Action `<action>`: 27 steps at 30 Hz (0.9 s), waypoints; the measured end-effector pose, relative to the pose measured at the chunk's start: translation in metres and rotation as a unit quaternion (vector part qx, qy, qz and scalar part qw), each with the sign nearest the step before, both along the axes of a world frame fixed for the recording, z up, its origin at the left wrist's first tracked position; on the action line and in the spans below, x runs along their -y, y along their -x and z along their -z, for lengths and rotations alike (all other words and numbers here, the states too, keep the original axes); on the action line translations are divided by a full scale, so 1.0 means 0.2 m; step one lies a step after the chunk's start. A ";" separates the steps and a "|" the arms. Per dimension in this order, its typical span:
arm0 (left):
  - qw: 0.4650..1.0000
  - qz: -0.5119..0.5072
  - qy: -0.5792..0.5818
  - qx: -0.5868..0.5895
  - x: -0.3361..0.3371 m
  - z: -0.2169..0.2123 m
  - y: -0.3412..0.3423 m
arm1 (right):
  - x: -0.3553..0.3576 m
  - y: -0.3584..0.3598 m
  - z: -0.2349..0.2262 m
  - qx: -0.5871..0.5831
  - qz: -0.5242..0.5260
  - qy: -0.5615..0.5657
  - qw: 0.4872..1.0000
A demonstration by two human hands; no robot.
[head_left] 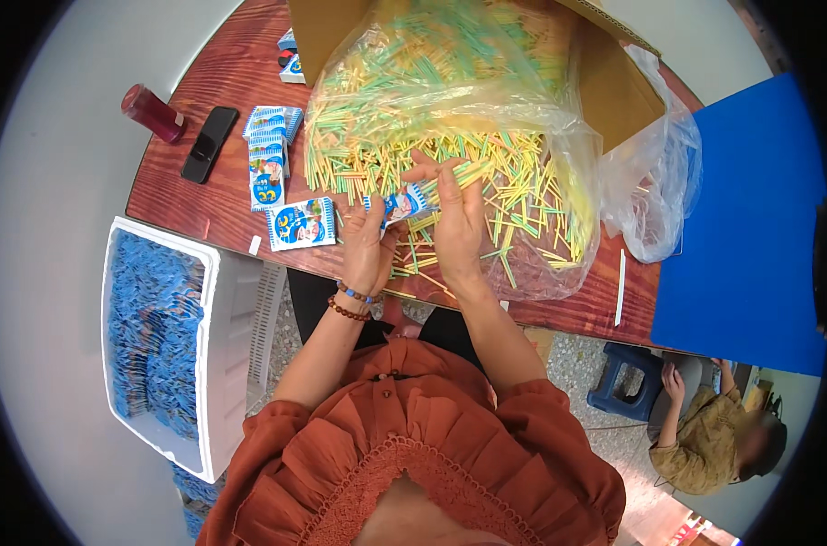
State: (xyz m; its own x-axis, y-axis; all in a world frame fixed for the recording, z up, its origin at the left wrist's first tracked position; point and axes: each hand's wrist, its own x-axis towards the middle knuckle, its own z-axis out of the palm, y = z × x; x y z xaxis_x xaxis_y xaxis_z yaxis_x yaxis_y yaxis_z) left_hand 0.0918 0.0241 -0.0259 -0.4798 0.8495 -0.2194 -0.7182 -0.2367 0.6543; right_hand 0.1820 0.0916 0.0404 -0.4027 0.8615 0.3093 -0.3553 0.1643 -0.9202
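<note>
My left hand (364, 244) is closed on the lower end of a small blue-and-white packet (403, 204), held at a tilt over the table's near edge. At the packet's other end, my right hand (459, 226) grips a bundle of thin yellow and green sticks (471, 172) between thumb and fingers. The bundle's lower ends meet the packet; how far they go inside is hidden. Beyond both hands spreads a heap of loose pastel sticks (522, 150), spilling from a clear plastic bag (450, 100). Left of my left hand lie flat blue-and-white packets (301, 224) and a stacked row (268, 173).
A cardboard box (618, 96) stands behind the bag. A dark phone (209, 146) and a red-filled jar (154, 114) are at the left. Below them is a white foam box (211, 364) of blue packets. A blue panel (741, 227) and a seated person (705, 437) are at right.
</note>
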 end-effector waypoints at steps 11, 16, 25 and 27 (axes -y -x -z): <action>0.996 -0.055 -0.052 0.044 -0.02 -0.06 -0.04 | 0.08 0.13 0.02 0.013 0.066 -0.048 0.997; 0.995 -0.040 -0.074 0.059 -0.05 -0.01 -0.03 | 0.05 0.12 0.08 0.022 0.059 -0.066 0.996; 0.994 -0.047 -0.075 0.071 -0.10 0.01 0.02 | 0.02 0.12 0.00 0.128 0.046 -0.086 0.987; 0.993 -0.047 -0.083 0.077 -0.10 0.03 0.03 | -0.01 0.11 0.02 0.141 0.039 -0.103 0.984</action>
